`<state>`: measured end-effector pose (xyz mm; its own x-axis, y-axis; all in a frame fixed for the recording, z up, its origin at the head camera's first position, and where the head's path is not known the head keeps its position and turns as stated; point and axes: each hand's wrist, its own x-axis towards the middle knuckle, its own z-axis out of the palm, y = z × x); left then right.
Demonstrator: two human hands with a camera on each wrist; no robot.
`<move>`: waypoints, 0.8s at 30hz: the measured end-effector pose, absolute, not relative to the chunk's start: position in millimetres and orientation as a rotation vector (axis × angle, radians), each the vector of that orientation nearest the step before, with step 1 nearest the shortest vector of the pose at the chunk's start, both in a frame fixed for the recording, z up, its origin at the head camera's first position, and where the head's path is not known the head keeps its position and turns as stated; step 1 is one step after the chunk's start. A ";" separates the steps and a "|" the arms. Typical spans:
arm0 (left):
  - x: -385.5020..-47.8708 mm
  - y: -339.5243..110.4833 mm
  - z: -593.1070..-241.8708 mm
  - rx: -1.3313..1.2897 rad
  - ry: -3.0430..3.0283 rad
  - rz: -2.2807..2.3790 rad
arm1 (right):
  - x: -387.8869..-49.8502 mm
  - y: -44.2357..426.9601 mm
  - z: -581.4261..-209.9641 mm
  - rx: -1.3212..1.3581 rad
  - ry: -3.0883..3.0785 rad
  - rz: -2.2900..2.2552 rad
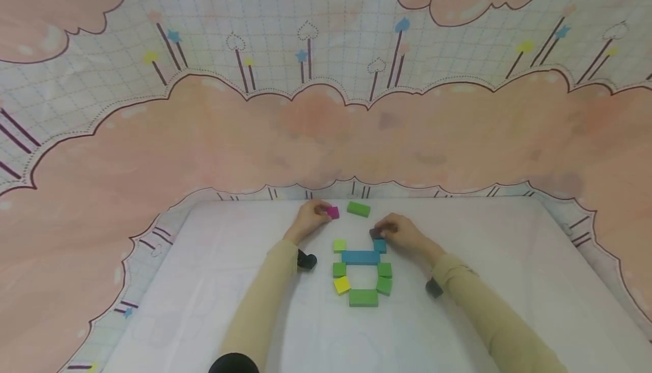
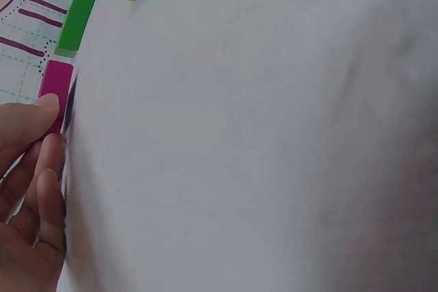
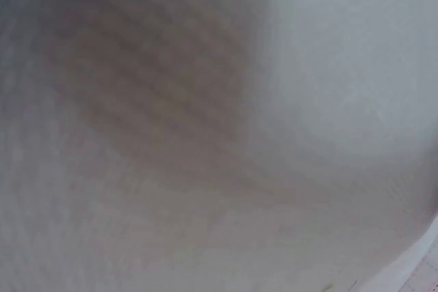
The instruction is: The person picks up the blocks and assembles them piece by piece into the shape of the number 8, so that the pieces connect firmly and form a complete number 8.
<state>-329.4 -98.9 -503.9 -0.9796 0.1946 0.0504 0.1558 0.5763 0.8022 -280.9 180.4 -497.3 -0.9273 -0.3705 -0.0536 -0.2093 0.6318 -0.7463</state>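
Observation:
My left hand [image 1: 311, 215] pinches a magenta block [image 1: 333, 212] near the far edge of the table. The left wrist view shows the thumb pressed on that magenta block [image 2: 57, 76], with fingers on its other side. In my right hand [image 1: 403, 231] is a dark block [image 1: 374, 234], gripped just behind a small blue block [image 1: 380, 246]. Closer in, a long blue block [image 1: 360, 257], green blocks [image 1: 384, 270] and a yellow block [image 1: 342, 286] form a rough ring. The right wrist view is too blurred to show that hand's fingers.
A loose green block [image 1: 359, 209] lies between the hands at the far side. A light green block [image 1: 339, 245] sits at the ring's far left corner, and a wide green block [image 1: 364, 298] at its near end. The white table [image 1: 214, 305] meets a patterned cloth backdrop [image 1: 326, 135].

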 end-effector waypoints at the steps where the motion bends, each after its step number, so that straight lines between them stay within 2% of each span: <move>1: -328.8 -99.1 -503.6 0.309 2.745 1.387 | -280.7 180.4 -497.1 -0.479 2.652 -1.173; 13: -320.1 -102.3 -499.9 0.354 2.682 1.340 | -276.1 181.8 -494.9 -0.609 2.688 -1.193; 24: -309.7 -99.3 -492.9 0.389 2.645 1.294 | -278.1 179.7 -494.8 -0.495 2.641 -1.193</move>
